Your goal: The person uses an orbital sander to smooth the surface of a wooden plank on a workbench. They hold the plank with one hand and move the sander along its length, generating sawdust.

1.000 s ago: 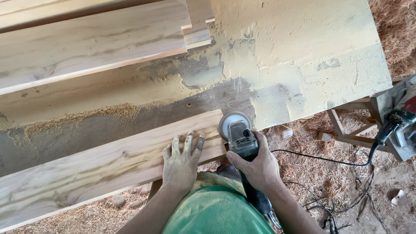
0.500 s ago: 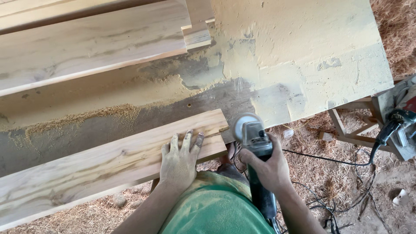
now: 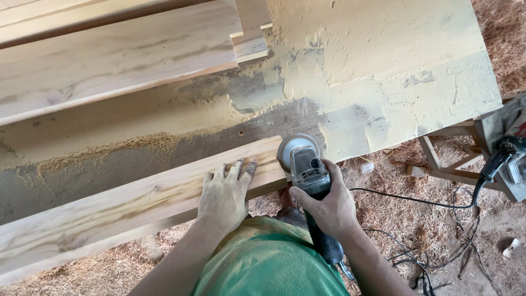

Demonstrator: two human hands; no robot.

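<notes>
My left hand [image 3: 225, 193] lies flat, fingers spread, on the near right end of a long pale wooden plank [image 3: 109, 211] that runs across the dusty workbench [image 3: 383, 87]. My right hand [image 3: 327, 205] is closed around the dark body of a corded angle grinder [image 3: 307, 167]. Its round grey disc guard sits against the plank's right end. Both hands are coated with fine sawdust.
A wider plank [image 3: 109, 57] and short offcuts [image 3: 251, 44] lie at the back of the bench. Sawdust heaps line the bench's middle. Wood shavings cover the ground. A black cable [image 3: 416, 203] trails right toward another power tool [image 3: 512, 156] on a small wooden stand.
The grinder swung a little to the right off the plank's end half a second ago, and is now back against it. My left hand has stayed on the plank.
</notes>
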